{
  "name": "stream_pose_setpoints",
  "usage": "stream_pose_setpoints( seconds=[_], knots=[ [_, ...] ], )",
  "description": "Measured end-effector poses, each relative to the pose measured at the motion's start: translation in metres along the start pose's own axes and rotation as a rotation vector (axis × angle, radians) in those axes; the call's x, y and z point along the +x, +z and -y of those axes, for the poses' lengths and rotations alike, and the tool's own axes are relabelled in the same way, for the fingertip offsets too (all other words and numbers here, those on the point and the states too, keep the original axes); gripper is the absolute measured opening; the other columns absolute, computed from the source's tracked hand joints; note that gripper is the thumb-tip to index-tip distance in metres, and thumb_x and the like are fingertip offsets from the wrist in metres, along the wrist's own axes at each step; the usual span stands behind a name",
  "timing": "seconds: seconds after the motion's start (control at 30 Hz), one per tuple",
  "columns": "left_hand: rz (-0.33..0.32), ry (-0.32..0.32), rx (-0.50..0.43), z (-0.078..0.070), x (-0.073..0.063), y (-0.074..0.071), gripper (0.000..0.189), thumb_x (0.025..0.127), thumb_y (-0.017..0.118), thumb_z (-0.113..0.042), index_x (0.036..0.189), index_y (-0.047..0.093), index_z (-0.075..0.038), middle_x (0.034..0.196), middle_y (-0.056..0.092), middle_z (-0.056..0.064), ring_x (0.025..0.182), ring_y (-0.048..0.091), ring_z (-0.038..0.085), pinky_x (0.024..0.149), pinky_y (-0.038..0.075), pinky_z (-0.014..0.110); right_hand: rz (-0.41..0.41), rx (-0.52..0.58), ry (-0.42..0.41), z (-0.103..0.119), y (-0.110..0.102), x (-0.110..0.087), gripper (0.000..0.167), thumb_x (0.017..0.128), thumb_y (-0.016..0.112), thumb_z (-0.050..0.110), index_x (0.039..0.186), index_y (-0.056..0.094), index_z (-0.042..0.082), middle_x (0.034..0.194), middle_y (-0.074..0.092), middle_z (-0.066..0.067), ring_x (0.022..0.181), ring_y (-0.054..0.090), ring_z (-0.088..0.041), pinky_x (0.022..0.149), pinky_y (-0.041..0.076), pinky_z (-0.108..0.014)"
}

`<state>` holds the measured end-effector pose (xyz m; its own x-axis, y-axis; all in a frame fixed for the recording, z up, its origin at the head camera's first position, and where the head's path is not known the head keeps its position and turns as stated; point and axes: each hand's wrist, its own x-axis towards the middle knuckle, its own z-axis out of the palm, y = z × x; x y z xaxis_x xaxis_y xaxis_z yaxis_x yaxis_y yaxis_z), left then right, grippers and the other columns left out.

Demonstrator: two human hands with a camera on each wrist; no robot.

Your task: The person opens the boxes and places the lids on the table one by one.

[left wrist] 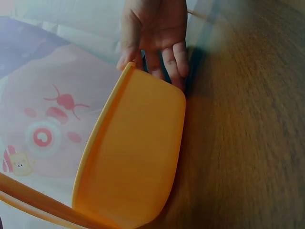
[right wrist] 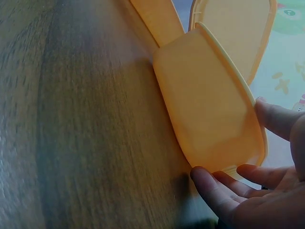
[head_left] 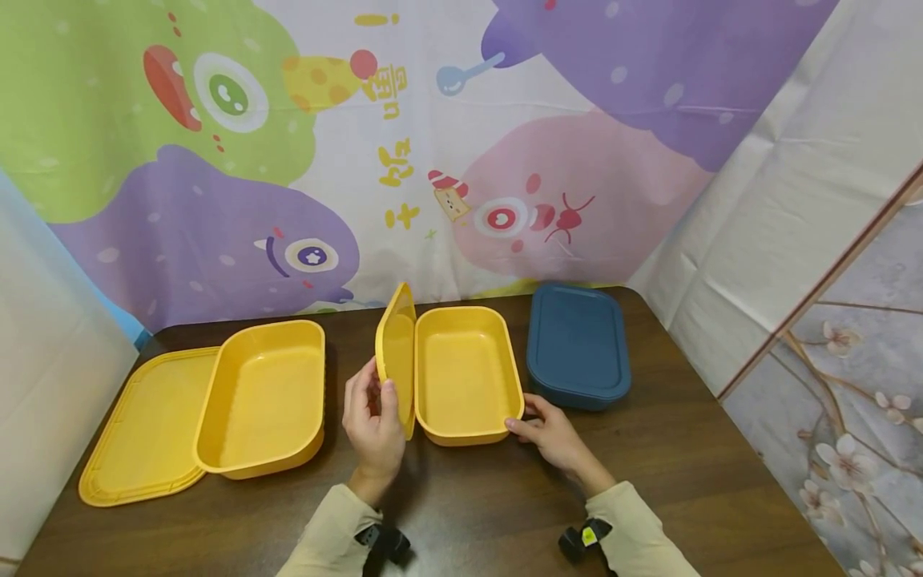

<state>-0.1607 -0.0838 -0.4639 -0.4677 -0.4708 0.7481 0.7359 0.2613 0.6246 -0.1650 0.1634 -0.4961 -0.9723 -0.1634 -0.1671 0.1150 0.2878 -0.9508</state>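
Observation:
In the head view, an open yellow plastic food box (head_left: 467,373) sits mid-table, its inside bare. Its front right corner is held by my right hand (head_left: 551,437), thumb on the rim; the right wrist view shows the fingers (right wrist: 248,179) curled against the outer wall. A yellow lid (head_left: 399,349) stands on edge, nearly upright, along the box's left side. My left hand (head_left: 375,429) grips the lid's near edge between thumb and fingers. The left wrist view shows the box's outer wall (left wrist: 138,143) and, beyond it, my right hand (left wrist: 157,28).
To the left, a second open yellow box (head_left: 270,393) partly overlaps a flat yellow lid (head_left: 147,429). A dark blue box with its lid on (head_left: 579,344) stands just right of my right hand. A cartoon-printed cloth (head_left: 425,264) hangs behind the brown table (head_left: 490,513).

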Motion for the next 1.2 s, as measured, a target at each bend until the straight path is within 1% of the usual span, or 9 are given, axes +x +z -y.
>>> stream_pose_setpoints(
  seconds=[0.13, 0.27, 0.37, 0.53, 0.63, 0.8, 0.9, 1.07, 1.2],
  knots=[
    [-0.016, -0.027, -0.007, -0.001, 0.001, -0.001, 0.035, 0.086, 0.055, 0.015, 0.119, 0.061, 0.012, 0.096, 0.057, 0.029, 0.082, 0.052, 0.005, 0.069, 0.045, 0.01, -0.005, -0.003, 0.005, 0.0, 0.0, -0.001, 0.062, 0.09, 0.07, 0.019, 0.141, 0.043, -0.005, 0.126, 0.059, -0.025, 0.093, 0.068, -0.021, 0.08, 0.058, -0.035],
    [-0.037, -0.041, 0.001, 0.0, 0.002, -0.002, 0.034, 0.086, 0.054, 0.015, 0.12, 0.061, 0.012, 0.095, 0.056, 0.026, 0.083, 0.052, 0.005, 0.068, 0.045, 0.011, -0.014, 0.008, 0.018, 0.001, 0.0, -0.001, 0.06, 0.09, 0.07, 0.018, 0.14, 0.044, -0.004, 0.125, 0.059, -0.024, 0.093, 0.068, -0.021, 0.081, 0.058, -0.036],
    [-0.059, -0.057, 0.005, 0.002, 0.003, -0.002, 0.034, 0.086, 0.054, 0.014, 0.119, 0.061, 0.012, 0.094, 0.057, 0.018, 0.083, 0.053, 0.006, 0.068, 0.045, 0.011, -0.02, 0.024, 0.03, 0.003, 0.0, -0.002, 0.059, 0.09, 0.069, 0.017, 0.14, 0.045, -0.003, 0.126, 0.059, -0.024, 0.095, 0.067, -0.021, 0.082, 0.057, -0.037],
    [-0.099, -0.09, -0.01, 0.004, 0.003, -0.001, 0.032, 0.088, 0.053, 0.013, 0.119, 0.061, 0.012, 0.1, 0.057, 0.002, 0.084, 0.054, 0.006, 0.069, 0.047, 0.011, -0.016, 0.034, 0.034, 0.005, -0.001, -0.002, 0.058, 0.091, 0.068, 0.017, 0.141, 0.044, -0.003, 0.126, 0.058, -0.024, 0.097, 0.067, -0.022, 0.083, 0.057, -0.038],
    [-0.12, -0.104, -0.02, 0.005, 0.002, -0.001, 0.032, 0.089, 0.053, 0.012, 0.119, 0.06, 0.013, 0.102, 0.057, -0.003, 0.086, 0.055, 0.007, 0.073, 0.048, 0.012, -0.011, 0.044, 0.036, 0.004, -0.002, -0.001, 0.059, 0.091, 0.068, 0.016, 0.141, 0.044, -0.004, 0.127, 0.058, -0.025, 0.096, 0.067, -0.021, 0.083, 0.057, -0.037],
    [-0.149, -0.12, -0.034, 0.007, 0.001, 0.0, 0.031, 0.09, 0.052, 0.012, 0.12, 0.059, 0.014, 0.103, 0.056, -0.006, 0.088, 0.056, 0.008, 0.075, 0.049, 0.012, -0.018, 0.056, 0.039, 0.001, -0.004, 0.0, 0.058, 0.091, 0.068, 0.014, 0.141, 0.044, -0.004, 0.126, 0.058, -0.025, 0.095, 0.067, -0.018, 0.083, 0.058, -0.036],
    [-0.154, -0.131, -0.044, 0.008, 0.0, 0.001, 0.031, 0.091, 0.05, 0.012, 0.122, 0.057, 0.014, 0.105, 0.055, -0.005, 0.089, 0.055, 0.008, 0.077, 0.05, 0.012, -0.025, 0.049, 0.04, 0.0, -0.006, 0.0, 0.058, 0.091, 0.068, 0.015, 0.141, 0.044, -0.003, 0.126, 0.058, -0.025, 0.095, 0.067, -0.018, 0.082, 0.058, -0.036],
    [-0.153, -0.167, -0.055, 0.009, -0.003, 0.001, 0.033, 0.097, 0.049, 0.002, 0.128, 0.052, 0.014, 0.107, 0.051, -0.005, 0.093, 0.054, 0.01, 0.082, 0.049, 0.013, -0.043, 0.041, 0.042, 0.0, -0.008, -0.001, 0.057, 0.092, 0.067, 0.015, 0.141, 0.044, -0.003, 0.126, 0.058, -0.025, 0.095, 0.066, -0.019, 0.082, 0.058, -0.036],
    [-0.154, -0.19, -0.063, 0.009, -0.004, 0.002, 0.036, 0.099, 0.05, -0.003, 0.13, 0.05, 0.014, 0.106, 0.049, -0.005, 0.093, 0.052, 0.011, 0.082, 0.049, 0.013, -0.065, 0.029, 0.047, 0.004, -0.008, -0.003, 0.057, 0.092, 0.066, 0.016, 0.141, 0.044, -0.004, 0.127, 0.058, -0.026, 0.095, 0.066, -0.019, 0.081, 0.057, -0.037]
  ],
)
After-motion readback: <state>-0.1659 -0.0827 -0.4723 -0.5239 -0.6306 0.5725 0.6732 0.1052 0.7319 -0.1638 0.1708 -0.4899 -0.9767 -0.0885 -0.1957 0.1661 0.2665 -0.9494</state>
